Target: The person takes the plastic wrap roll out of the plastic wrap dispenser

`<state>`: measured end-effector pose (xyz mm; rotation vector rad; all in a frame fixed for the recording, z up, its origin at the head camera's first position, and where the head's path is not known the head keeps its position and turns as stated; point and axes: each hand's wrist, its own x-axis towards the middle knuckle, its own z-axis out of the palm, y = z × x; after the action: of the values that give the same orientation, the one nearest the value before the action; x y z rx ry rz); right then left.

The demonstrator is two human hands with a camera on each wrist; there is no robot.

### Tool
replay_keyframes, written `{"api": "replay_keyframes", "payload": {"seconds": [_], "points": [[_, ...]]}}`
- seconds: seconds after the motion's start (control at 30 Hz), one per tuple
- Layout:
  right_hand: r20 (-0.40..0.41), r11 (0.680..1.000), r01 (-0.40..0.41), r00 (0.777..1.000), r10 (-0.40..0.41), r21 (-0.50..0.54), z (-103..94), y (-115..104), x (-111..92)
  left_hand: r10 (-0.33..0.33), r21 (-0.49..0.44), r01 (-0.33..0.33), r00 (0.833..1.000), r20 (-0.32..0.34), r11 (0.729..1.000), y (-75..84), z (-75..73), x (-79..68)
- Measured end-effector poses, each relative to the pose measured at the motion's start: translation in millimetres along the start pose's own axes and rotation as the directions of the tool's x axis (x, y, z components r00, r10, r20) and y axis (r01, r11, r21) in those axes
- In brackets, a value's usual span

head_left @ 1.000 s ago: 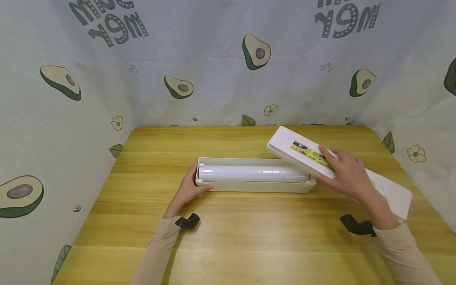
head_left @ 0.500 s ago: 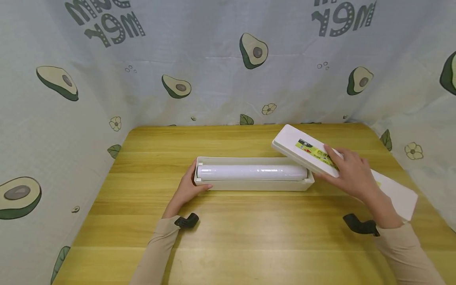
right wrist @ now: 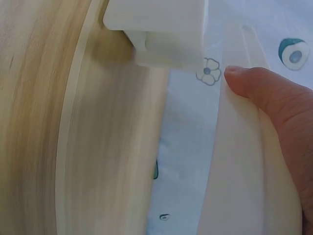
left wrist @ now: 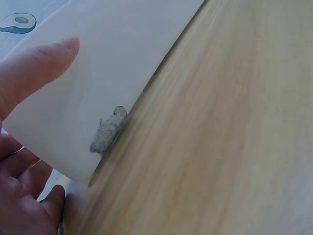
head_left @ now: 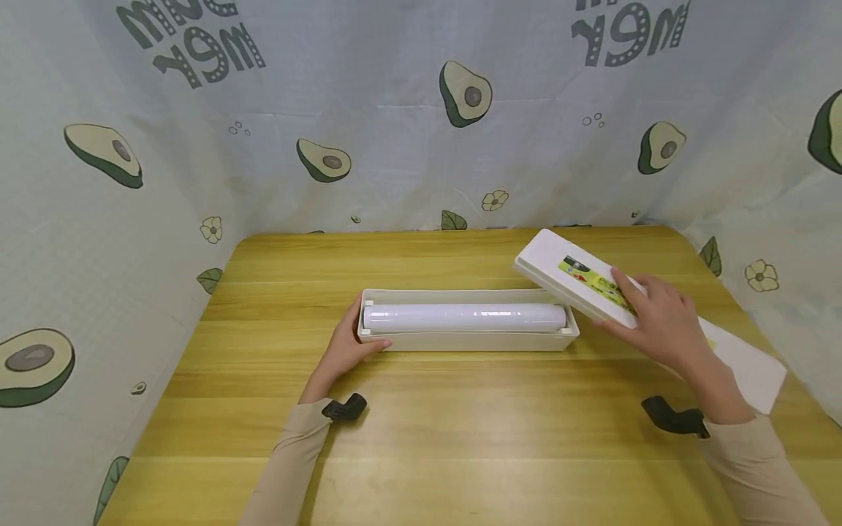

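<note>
Looks forward and down from the person's head, set back above the near side of the desk point(head_left: 447, 446), wide enough to take in the left hand point(head_left: 342, 347), the right hand point(head_left: 667, 329), the box point(head_left: 470, 342), the lid point(head_left: 582, 283) and the patterned cloth point(head_left: 395, 51) at the far side. From the left wrist, looks very closely, at a tilt, past the left hand along the box's near wall. From the right wrist, looks closely past the right hand and lid toward the box's right end, also tilted. Shares box, desk and cloth across all three views; shares lid between head and right wrist.
</note>
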<state>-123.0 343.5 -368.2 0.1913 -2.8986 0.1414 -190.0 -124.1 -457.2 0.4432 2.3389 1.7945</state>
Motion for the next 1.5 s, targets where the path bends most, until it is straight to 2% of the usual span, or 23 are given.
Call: {"api": "replay_keyframes", "payload": {"seconds": [0.23, 0.57, 0.67, 0.9, 1.07, 1.13, 1.33, 1.5], "points": [[-0.028, 1.000, -0.014, 0.999, 0.014, -0.008, -0.3, 6.2, -4.4, -0.002, 0.000, 0.002, 1.000, 0.008, 1.000, 19.3, -0.5, -5.7], [-0.034, 0.999, -0.049, 0.998, 0.049, 0.005, 1.4, 11.2, -12.0, 0.000, -0.004, 0.000, 1.000, 0.013, 1.000, 22.0, -1.3, -6.6], [-0.034, 0.998, -0.061, 0.998, 0.061, 0.009, 1.9, 13.3, -13.9, 0.015, -0.006, -0.015, 1.000, 0.012, 1.000, 18.6, -1.0, -5.1], [0.002, 0.994, -0.110, 0.994, 0.110, -0.002, 3.5, 18.1, -18.9, 0.009, 0.019, -0.008, 1.000, -0.013, 1.000, -6.8, -0.4, -0.5], [0.008, 0.992, -0.126, 0.992, 0.126, -0.003, 6.9, 20.6, -21.3, 0.003, 0.027, -0.002, 1.000, -0.029, 1.000, -11.5, -2.4, -2.1], [0.011, 0.991, -0.132, 0.991, 0.132, 0.001, 8.0, 21.4, -22.4, -0.005, 0.022, 0.005, 1.000, -0.024, 1.000, -6.8, -3.1, -3.5], [0.009, 0.988, -0.156, 0.988, 0.156, 0.000, 6.0, 24.9, -26.1, -0.013, 0.018, 0.013, 1.000, 0.006, 1.000, 21.3, -1.6, -8.4], [0.004, 0.985, -0.172, 0.985, 0.172, -0.023, 7.8, 35.0, -27.8, -0.007, 0.016, 0.007, 1.000, 0.005, 1.000, 21.7, -1.2, -8.8]]}}
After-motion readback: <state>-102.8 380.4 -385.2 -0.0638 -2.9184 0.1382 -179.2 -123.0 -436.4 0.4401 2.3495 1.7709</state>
